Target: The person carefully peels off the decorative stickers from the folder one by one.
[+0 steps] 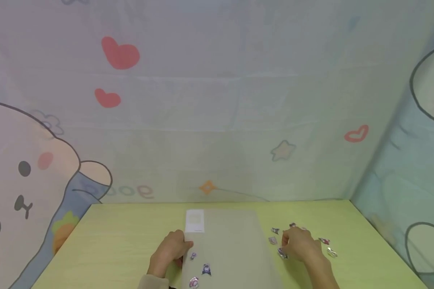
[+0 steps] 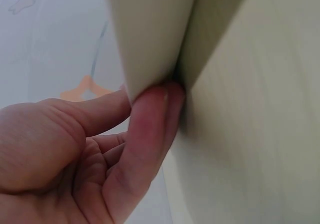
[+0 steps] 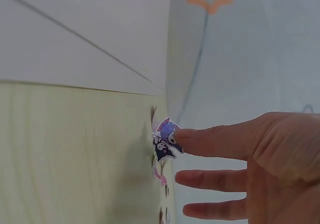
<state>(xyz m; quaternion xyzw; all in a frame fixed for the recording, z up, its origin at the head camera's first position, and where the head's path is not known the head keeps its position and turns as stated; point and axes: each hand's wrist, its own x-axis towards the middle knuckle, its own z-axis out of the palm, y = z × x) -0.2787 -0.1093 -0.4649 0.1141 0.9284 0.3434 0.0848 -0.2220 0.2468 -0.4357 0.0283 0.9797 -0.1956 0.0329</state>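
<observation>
Right wrist: right grip point(image 3: 265, 159) pinches a purple-black flat cartoon cutout point(image 3: 164, 146) (probably light, bendable; edges best); left grip point(image 1: 170, 249) holds flat beige board point(image 1: 231, 249).

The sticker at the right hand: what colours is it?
Purple, black and white; the sticker shows best in the right wrist view.

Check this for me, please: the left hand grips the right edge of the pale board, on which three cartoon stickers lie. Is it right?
Not quite: the left hand grips the left edge of the pale board, as the head view shows. Three cartoon stickers do lie on it.
</observation>
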